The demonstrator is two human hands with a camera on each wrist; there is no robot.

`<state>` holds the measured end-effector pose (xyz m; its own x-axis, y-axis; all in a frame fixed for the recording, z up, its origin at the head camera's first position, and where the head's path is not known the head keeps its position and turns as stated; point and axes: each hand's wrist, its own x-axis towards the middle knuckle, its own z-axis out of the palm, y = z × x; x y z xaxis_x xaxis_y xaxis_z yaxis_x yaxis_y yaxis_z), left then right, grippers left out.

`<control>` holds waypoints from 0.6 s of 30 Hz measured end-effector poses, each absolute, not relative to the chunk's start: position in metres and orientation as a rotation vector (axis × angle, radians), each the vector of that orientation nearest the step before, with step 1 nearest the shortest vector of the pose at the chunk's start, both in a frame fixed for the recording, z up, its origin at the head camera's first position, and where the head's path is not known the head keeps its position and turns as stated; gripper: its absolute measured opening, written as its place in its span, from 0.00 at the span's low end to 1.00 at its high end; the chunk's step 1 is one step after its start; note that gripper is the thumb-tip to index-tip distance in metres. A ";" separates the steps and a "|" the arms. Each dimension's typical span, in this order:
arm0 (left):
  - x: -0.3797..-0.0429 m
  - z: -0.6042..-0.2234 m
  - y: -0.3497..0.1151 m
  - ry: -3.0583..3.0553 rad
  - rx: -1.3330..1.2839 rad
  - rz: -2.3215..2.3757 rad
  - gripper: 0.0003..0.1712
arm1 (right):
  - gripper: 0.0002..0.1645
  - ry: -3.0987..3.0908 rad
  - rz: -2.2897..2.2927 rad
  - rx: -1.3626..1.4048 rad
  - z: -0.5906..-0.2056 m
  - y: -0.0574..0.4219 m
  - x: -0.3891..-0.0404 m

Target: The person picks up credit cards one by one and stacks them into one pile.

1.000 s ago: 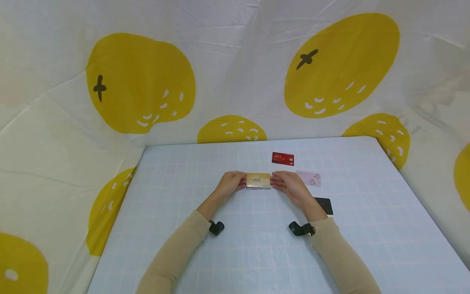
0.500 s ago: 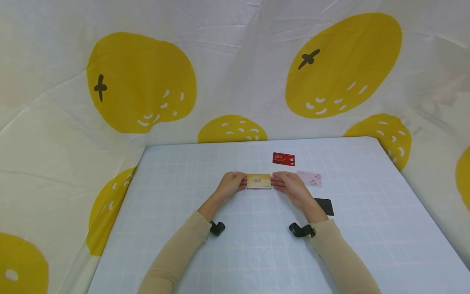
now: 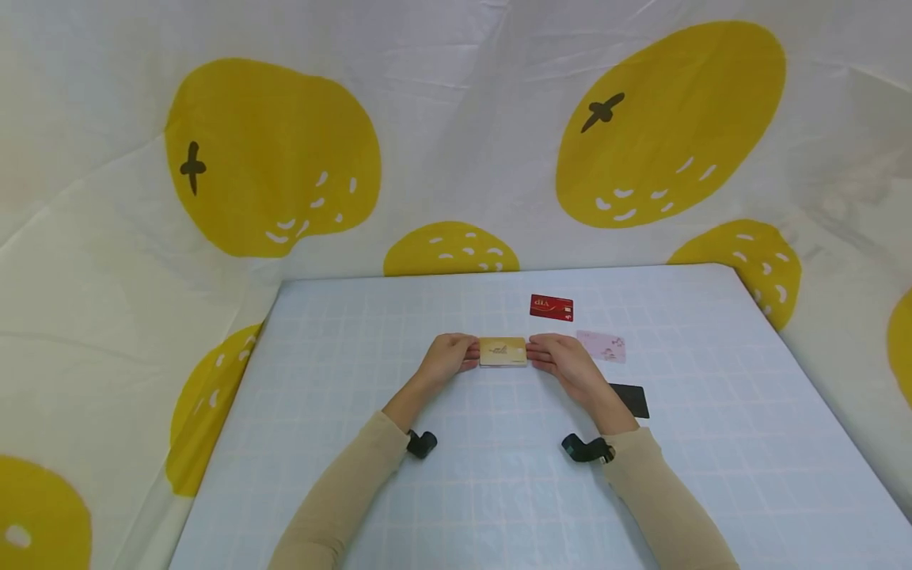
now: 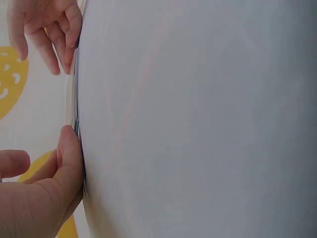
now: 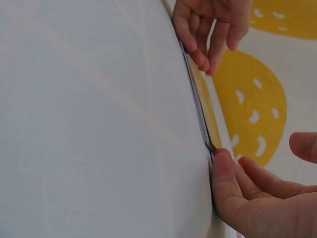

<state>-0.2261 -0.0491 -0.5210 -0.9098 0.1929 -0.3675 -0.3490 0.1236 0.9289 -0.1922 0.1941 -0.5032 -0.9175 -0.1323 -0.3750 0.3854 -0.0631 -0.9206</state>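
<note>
A small stack of cards with a gold card [image 3: 503, 350] on top lies flat near the middle of the table, its layered edge [image 5: 198, 106] showing in the right wrist view. At the stack's left end, my left hand [image 3: 445, 355] touches the short side with relaxed fingertips, the thumb held away. From the other end my right hand [image 3: 563, 360] does the same, its fingers fairly straight. In the left wrist view the stack's edge [image 4: 76, 94] runs between both sets of fingertips.
Beyond my right hand lie a red VIP card [image 3: 552, 308] and a pale pink card [image 3: 602, 347]. A black card [image 3: 630, 400] is partly covered by my right wrist. The table [image 3: 342, 340] wears a pale checked cloth and meets a fruit-print curtain [image 3: 456, 158] behind.
The stack's lower edge looks more even than a second ago. Both hands hold nearly the same place, and the view has shifted slightly.
</note>
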 end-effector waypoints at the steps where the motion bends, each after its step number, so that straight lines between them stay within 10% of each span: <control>1: -0.226 -0.520 -0.049 2.008 -0.152 1.841 0.20 | 0.29 1.865 -2.047 0.273 -0.503 0.195 -0.192; 18: -0.222 -0.519 -0.048 2.031 -0.140 1.867 0.19 | 0.29 1.876 -2.047 0.272 -0.504 0.195 -0.190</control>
<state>-0.2220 -0.0476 -0.5185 -0.9239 0.1784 -0.3385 -0.3224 0.1138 0.9397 -0.1902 0.1950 -0.5040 -0.9203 -0.1254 -0.3704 0.3799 -0.0619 -0.9229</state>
